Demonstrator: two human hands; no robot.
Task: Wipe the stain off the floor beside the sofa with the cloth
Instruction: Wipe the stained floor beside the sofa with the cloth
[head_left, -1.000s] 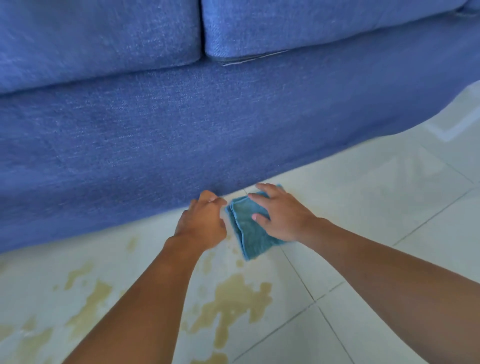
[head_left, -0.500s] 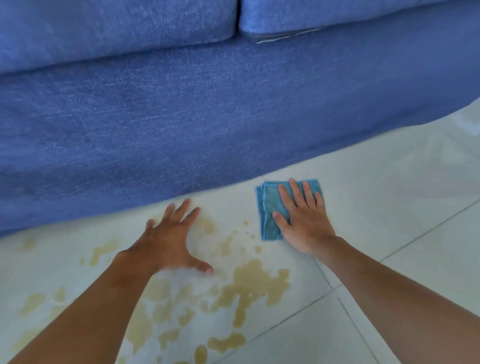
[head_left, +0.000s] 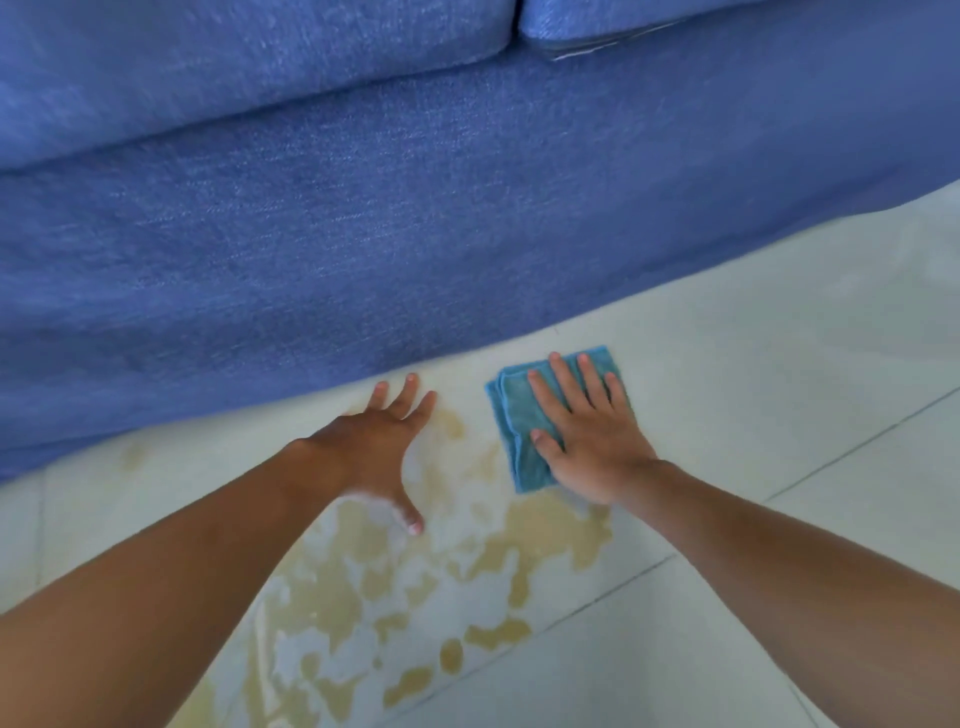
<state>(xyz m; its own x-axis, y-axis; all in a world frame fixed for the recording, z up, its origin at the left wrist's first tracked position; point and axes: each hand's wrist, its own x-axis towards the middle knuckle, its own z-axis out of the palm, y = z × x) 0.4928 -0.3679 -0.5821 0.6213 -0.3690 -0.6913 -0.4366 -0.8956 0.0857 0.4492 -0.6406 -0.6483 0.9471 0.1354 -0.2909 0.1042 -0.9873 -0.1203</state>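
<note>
A folded light-blue cloth lies flat on the pale tiled floor, just in front of the blue sofa. My right hand presses down on it, palm flat and fingers spread, covering its right half. My left hand rests open on the floor to the left of the cloth, fingers spread, a short gap apart from it. A yellow-brown stain spreads in blotches over the tiles from just below the cloth toward the bottom left. My left forearm hides part of it.
The sofa's front panel runs across the whole upper view and meets the floor just beyond my fingertips. Two seat cushions show at the top. Unstained tile with grout lines extends to the right.
My left hand has let go of the cloth, moved left and spread flat on the floor. My right hand has flattened onto the cloth. In the last half second little moved.
</note>
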